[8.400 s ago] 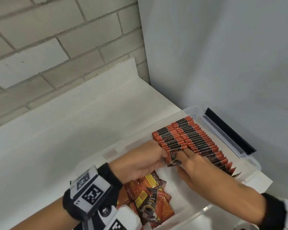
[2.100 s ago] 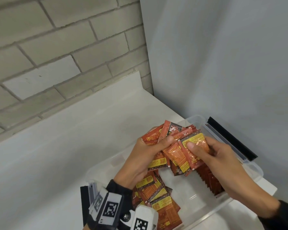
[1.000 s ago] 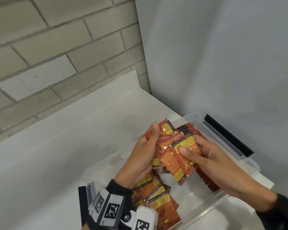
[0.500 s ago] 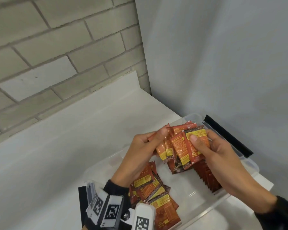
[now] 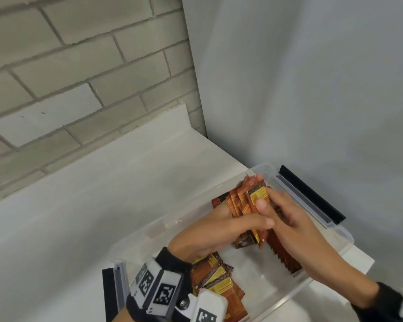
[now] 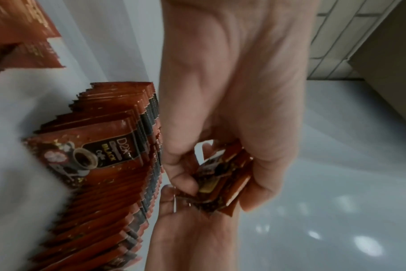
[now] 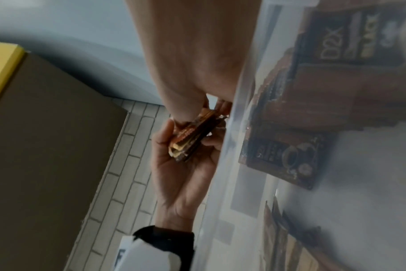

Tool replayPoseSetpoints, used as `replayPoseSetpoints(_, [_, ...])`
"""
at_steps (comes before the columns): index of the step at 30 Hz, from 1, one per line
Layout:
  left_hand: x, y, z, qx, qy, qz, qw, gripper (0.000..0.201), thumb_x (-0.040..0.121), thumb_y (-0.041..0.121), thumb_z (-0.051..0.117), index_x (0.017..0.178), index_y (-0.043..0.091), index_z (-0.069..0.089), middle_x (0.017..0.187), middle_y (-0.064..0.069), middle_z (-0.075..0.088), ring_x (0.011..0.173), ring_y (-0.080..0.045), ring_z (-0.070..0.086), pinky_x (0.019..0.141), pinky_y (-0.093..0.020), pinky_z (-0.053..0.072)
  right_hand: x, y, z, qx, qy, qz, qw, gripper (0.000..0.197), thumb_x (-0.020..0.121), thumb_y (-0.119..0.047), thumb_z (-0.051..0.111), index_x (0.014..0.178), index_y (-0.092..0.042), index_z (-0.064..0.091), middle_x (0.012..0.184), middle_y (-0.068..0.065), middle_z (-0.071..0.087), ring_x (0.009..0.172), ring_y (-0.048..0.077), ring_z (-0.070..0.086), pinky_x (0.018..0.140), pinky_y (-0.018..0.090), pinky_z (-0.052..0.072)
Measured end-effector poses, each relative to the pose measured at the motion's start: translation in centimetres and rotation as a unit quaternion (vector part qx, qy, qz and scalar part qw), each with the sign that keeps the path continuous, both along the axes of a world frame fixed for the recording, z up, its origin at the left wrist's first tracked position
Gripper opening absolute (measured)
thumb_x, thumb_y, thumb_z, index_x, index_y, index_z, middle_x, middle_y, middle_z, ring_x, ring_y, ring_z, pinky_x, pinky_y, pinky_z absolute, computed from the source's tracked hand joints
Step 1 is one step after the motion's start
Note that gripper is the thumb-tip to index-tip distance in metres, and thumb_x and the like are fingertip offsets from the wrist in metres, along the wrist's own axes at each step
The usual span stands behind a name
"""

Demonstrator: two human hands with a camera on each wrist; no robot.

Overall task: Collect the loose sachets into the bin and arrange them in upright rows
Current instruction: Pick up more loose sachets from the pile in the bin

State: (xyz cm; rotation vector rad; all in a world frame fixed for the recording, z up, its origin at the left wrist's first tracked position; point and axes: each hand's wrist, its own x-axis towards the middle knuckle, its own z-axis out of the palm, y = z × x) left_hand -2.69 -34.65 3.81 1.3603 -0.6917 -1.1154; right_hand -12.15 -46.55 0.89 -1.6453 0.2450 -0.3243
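Observation:
A clear plastic bin (image 5: 230,182) sits on a white counter against the grey wall. Above its far end both hands hold one bundle of orange-brown coffee sachets (image 5: 242,201). My left hand (image 5: 249,225) wraps its fingers across the bundle's front, and my right hand (image 5: 268,201) pinches it with the thumb on a yellow label. The left wrist view shows the bundle (image 6: 223,194) squeezed between both hands. An upright row of sachets (image 5: 282,252) lines the bin's right wall. Several loose sachets (image 5: 219,282) lie flat at the near end.
Black latch handles sit on the bin's far right side (image 5: 312,196) and near left end (image 5: 109,293). The white counter (image 5: 102,205) stretches left to a brick wall (image 5: 79,77). A brown box with a yellow edge (image 7: 35,128) shows in the right wrist view.
The fanned-out sachets have been squared into a tighter bundle. My left fingers have slid across its front, and both hands have shifted slightly toward the bin's far right corner.

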Motion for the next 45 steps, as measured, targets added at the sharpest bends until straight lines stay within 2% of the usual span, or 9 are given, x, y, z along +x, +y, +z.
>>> replayPoseSetpoints(4, [0.3, 0.1, -0.3, 0.000, 0.005, 0.015, 1.000, 0.027, 0.075, 0.020, 0.062, 0.095, 0.037, 0.069, 0.103, -0.012, 0.062, 0.098, -0.025, 0.060, 0.085, -0.033, 0.051, 0.3, -0.2, -0.7, -0.078, 0.021, -0.045, 0.996, 0.079, 0.063, -0.094, 0.030, 0.110, -0.040, 0.063, 0.108, -0.011, 0.042, 0.106, -0.008, 0.042, 0.083, 0.005, 0.040])
replayPoseSetpoints(9, [1.1, 0.2, -0.7, 0.025, 0.050, 0.079, 0.995, 0.033, 0.072, 0.013, 0.056, 0.104, 0.017, 0.066, 0.102, -0.001, 0.071, 0.099, -0.015, 0.066, 0.086, -0.028, 0.052, -0.2, 0.3, -0.3, -0.156, 0.011, -0.069, 0.985, 0.093, 0.062, -0.096, 0.024, 0.143, -0.053, 0.007, 0.118, -0.039, 0.021, 0.124, -0.012, 0.023, 0.089, 0.006, 0.034])
replayPoseSetpoints(15, [0.1, 0.1, -0.6, 0.044, 0.093, -0.006, 0.995, 0.035, 0.088, -0.008, 0.045, 0.109, 0.016, 0.060, 0.097, -0.004, 0.068, 0.094, -0.013, 0.066, 0.082, -0.024, 0.054, -0.4, -0.8, -0.2, -0.400, -0.047, 0.144, 0.904, 0.083, 0.066, -0.074, 0.064, 0.136, -0.062, 0.019, 0.157, -0.016, -0.011, 0.146, 0.013, -0.017, 0.113, 0.049, 0.004])
replayPoseSetpoints(19, [0.0, 0.3, -0.3, 0.058, 0.128, -0.044, 0.989, 0.029, 0.091, -0.004, 0.049, 0.110, 0.017, 0.056, 0.098, 0.000, 0.066, 0.092, -0.006, 0.066, 0.075, -0.017, 0.051, -0.3, -1.1, -0.6, -0.373, -0.089, 0.164, 0.909, 0.070, 0.073, -0.054, 0.072, 0.130, -0.049, 0.032, 0.152, -0.016, 0.015, 0.145, 0.013, 0.013, 0.114, 0.045, 0.027])
replayPoseSetpoints(24, [0.3, 0.4, -0.3, 0.028, 0.155, -0.052, 0.986, 0.022, 0.087, 0.018, 0.062, 0.109, 0.018, 0.060, 0.101, -0.001, 0.065, 0.098, -0.012, 0.063, 0.085, -0.024, 0.051, -0.4, -1.1, -0.4, -0.303, -0.126, 0.130, 0.936, 0.074, 0.076, -0.059, 0.070, 0.135, -0.050, 0.027, 0.128, -0.009, 0.041, 0.118, 0.015, 0.049, 0.090, 0.034, 0.050])
replayPoseSetpoints(28, [0.3, 0.2, -0.9, 0.011, 0.176, -0.032, 0.984, 0.041, 0.069, 0.033, 0.078, 0.108, 0.022, 0.067, 0.102, -0.004, 0.069, 0.101, -0.018, 0.065, 0.086, -0.030, 0.054, -0.5, -1.1, -0.2, -0.312, -0.121, 0.138, 0.932, 0.072, 0.076, -0.058, 0.071, 0.137, -0.048, 0.033, 0.129, 0.000, 0.042, 0.119, 0.021, 0.049, 0.092, 0.039, 0.050])
replayPoseSetpoints(34, [0.8, 0.1, -1.3, 0.015, 0.180, -0.040, 0.983, 0.048, 0.056, 0.045, 0.087, 0.097, 0.021, 0.074, 0.098, -0.004, 0.070, 0.097, -0.018, 0.066, 0.089, -0.031, 0.052, -0.9, -1.0, -0.2, -0.273, -0.101, 0.153, 0.944, 0.075, 0.076, -0.040, 0.076, 0.136, -0.045, 0.031, 0.133, -0.018, 0.040, 0.124, 0.012, 0.048, 0.095, 0.030, 0.048])
replayPoseSetpoints(41, [1.1, 0.1, -1.5, 0.022, 0.184, -0.004, 0.983, 0.014, 0.079, 0.010, 0.070, 0.092, 0.015, 0.073, 0.093, -0.009, 0.071, 0.086, -0.019, 0.069, 0.082, -0.030, 0.055, -0.7, -1.1, -0.6, -0.205, -0.087, 0.133, 0.966, 0.104, 0.070, -0.042, 0.081, 0.143, -0.049, 0.007, 0.145, -0.014, 0.035, 0.131, 0.006, 0.043, 0.097, 0.019, 0.046])
replayPoseSetpoints(45, [1.6, 0.2, -1.2, -0.002, 0.195, 0.045, 0.980, 0.031, 0.075, 0.004, 0.058, 0.106, 0.006, 0.064, 0.100, -0.015, 0.071, 0.089, -0.022, 0.069, 0.082, -0.032, 0.057, -0.3, -1.6, -0.5, -0.094, -0.102, 0.069, 0.988, 0.101, 0.064, -0.063, 0.076, 0.142, -0.046, 0.015, 0.147, -0.018, 0.035, 0.137, 0.006, 0.035, 0.104, 0.021, 0.040])
